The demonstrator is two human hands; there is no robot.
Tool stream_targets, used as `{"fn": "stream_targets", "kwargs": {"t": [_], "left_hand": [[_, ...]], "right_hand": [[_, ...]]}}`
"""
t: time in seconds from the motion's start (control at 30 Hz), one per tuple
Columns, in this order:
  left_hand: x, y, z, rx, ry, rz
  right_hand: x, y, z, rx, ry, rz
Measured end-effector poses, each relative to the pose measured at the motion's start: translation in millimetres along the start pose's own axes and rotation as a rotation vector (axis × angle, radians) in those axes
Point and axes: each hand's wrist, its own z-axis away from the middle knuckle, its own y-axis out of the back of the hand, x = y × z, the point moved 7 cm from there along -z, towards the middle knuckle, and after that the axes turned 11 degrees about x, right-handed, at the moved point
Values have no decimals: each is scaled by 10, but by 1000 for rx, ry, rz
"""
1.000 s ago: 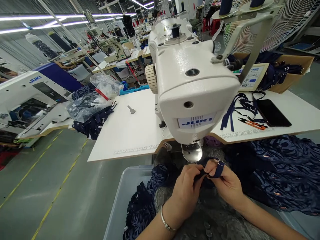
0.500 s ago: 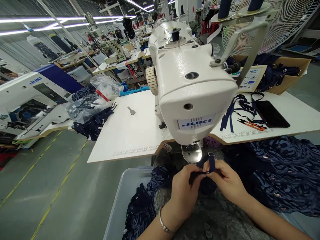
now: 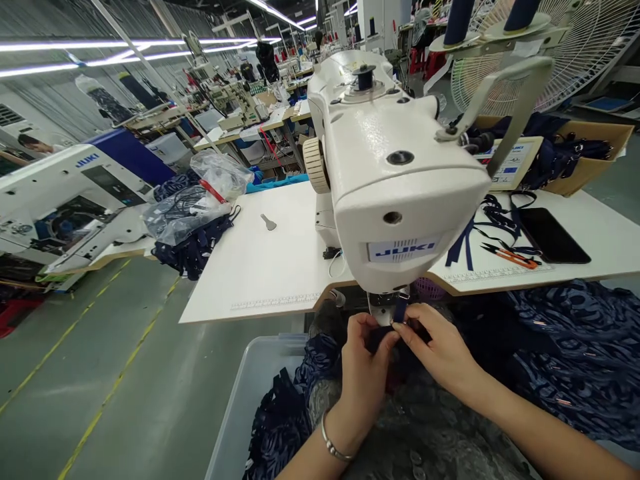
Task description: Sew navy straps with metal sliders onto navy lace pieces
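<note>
A white JUKI sewing machine (image 3: 400, 200) stands in front of me. Right at its needle area, both my hands hold a dark navy strap (image 3: 401, 308) with a small buckle. My left hand (image 3: 364, 357) pinches navy fabric between thumb and fingers, left of the metal plate (image 3: 382, 315) under the machine head. My right hand (image 3: 435, 340) pinches the strap at the plate's right side, thumb tip close to the left thumb. The exact spot where strap and fabric meet is partly covered by my fingers.
Orange thread snips (image 3: 513, 256), a black phone (image 3: 554, 235) and loose navy straps (image 3: 470, 243) lie on the right tabletop. A clear plastic bin (image 3: 235, 393) with navy ruffled fabric sits lower left. More ruffled fabric (image 3: 565, 360) hangs at right. A grey metal piece (image 3: 269, 222) lies on the left tabletop.
Both hands have moved forward and slightly left, carrying the strap from in front of the machine's plate up to it. The view has shifted slightly.
</note>
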Motion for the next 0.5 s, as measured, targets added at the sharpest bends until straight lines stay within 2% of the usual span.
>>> {"fn": "stream_targets", "kwargs": {"t": [0.13,0.2,0.27,0.37,0.4,0.43,0.5], "left_hand": [[20,16,-47,-8,-21,-39],[54,48,-75,9,-118,-141],[138,133,-89,110,-311,-275],[355,294,17,384,-732,-457],[421,293,79,414,-880,-512],[469,252,133,378,-1012,-565],[504,116,191,166,-1175,-655]], "right_hand": [[15,-15,-23,-21,-27,-4],[3,-22,-59,-7,-27,-55],[-14,-15,-114,39,-23,-104],[-2,-2,-196,113,-61,-137],[9,-5,-218,122,-80,-146],[24,-14,-235,119,-104,-158],[68,-39,-255,98,-158,-193]]}}
